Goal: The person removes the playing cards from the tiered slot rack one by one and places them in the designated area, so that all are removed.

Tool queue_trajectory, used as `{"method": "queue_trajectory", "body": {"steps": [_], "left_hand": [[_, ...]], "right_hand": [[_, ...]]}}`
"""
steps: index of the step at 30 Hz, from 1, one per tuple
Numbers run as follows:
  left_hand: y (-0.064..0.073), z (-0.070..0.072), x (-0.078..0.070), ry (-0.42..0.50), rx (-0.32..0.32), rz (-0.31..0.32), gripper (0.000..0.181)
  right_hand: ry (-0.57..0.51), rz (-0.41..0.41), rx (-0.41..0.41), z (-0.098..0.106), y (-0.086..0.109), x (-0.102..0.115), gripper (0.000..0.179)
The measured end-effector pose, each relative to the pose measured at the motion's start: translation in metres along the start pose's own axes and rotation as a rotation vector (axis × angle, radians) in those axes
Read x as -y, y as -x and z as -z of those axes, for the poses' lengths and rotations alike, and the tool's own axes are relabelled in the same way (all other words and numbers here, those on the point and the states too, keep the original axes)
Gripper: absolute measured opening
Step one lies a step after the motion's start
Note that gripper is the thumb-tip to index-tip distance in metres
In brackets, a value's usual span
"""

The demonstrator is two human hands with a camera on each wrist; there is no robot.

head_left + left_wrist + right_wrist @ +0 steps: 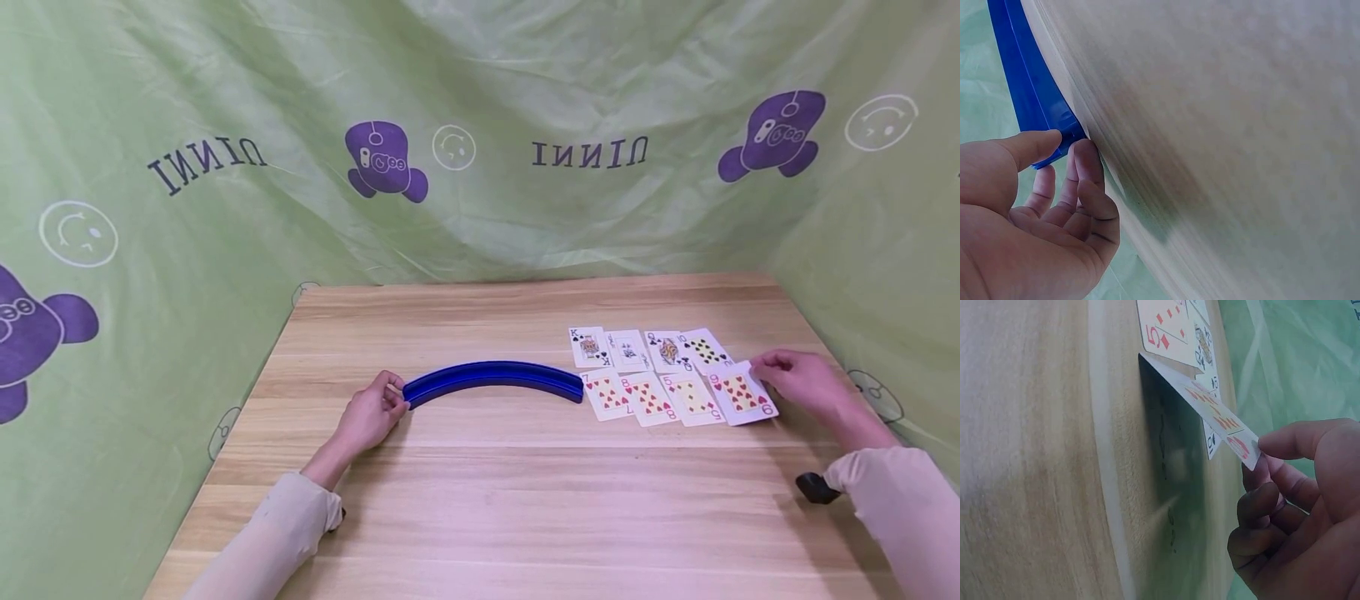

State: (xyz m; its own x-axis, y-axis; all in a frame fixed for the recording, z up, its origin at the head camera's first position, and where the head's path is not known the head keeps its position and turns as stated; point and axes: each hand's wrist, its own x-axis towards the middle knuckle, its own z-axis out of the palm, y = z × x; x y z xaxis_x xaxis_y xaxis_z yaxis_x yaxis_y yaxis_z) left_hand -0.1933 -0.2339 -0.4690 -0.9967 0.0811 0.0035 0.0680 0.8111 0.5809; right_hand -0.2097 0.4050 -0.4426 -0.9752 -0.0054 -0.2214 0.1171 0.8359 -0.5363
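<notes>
A curved blue card holder [491, 377] with a groove along its length lies on the wooden table. My left hand [369, 414] pinches its left end between thumb and fingers, as the left wrist view also shows of the holder [1038, 94]. At the right, my right hand [798, 382] pinches the nine of hearts [742, 393] by its right edge. In the right wrist view this card [1210, 412] is tilted, its held side raised off the table. Beside it lies the five of diamonds [690, 398], face up.
More face-up cards lie in two rows right of the holder: the king [590, 347] and queen [666, 352] in the back row, the seven [606, 394] and eight [648, 397] of hearts in front. A green curtain [480, 208] hangs behind the table [487, 500].
</notes>
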Motion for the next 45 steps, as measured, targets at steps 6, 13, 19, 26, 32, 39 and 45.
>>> {"method": "queue_trajectory", "body": {"steps": [6, 13, 19, 26, 32, 39, 45], "left_hand": [[0.000, 0.000, 0.001, -0.004, -0.001, -0.002, 0.026], [0.001, 0.001, 0.003, -0.006, 0.000, 0.002, 0.026], [0.000, 0.002, 0.004, -0.006, 0.001, 0.012, 0.024], [0.000, 0.005, 0.004, -0.022, 0.001, 0.002, 0.017], [-0.002, 0.011, 0.002, -0.067, -0.013, 0.024, 0.019], [-0.006, 0.021, 0.003, -0.149, -0.055, -0.014, 0.025], [-0.012, 0.032, 0.004, -0.174, -0.061, -0.022, 0.019]], "right_hand": [[0.025, -0.001, 0.032, -0.001, 0.001, -0.003, 0.055], [0.029, 0.018, 0.033, -0.002, 0.004, -0.004, 0.050], [0.048, 0.019, 0.028, 0.001, 0.004, 0.000, 0.054], [0.073, 0.063, 0.004, -0.002, 0.002, 0.012, 0.051], [0.093, 0.137, -0.029, -0.006, -0.002, 0.030, 0.040], [0.126, 0.174, -0.032, -0.009, -0.008, 0.049, 0.037], [0.120, 0.197, -0.034, -0.013, -0.012, 0.066, 0.034]]}}
